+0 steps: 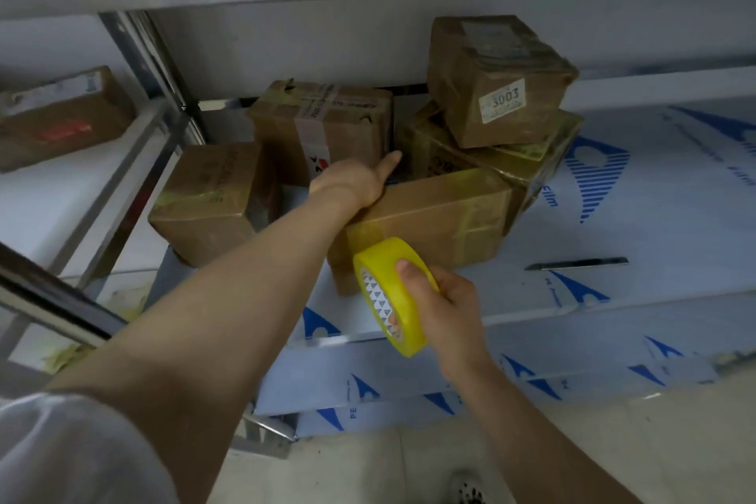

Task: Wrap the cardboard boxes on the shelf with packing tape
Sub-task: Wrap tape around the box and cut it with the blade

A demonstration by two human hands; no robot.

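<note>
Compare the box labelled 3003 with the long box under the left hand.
The 3003 box is small and cube-like; the long box is wide and low. The 3003 box sits tilted atop another box; the long box lies on the shelf. No hands touch the 3003 box; the left hand holds the long box. Both are brown cardboard.

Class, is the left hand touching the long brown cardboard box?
Touching: head view shows the left hand holding the left corner of the long brown cardboard box.
</note>
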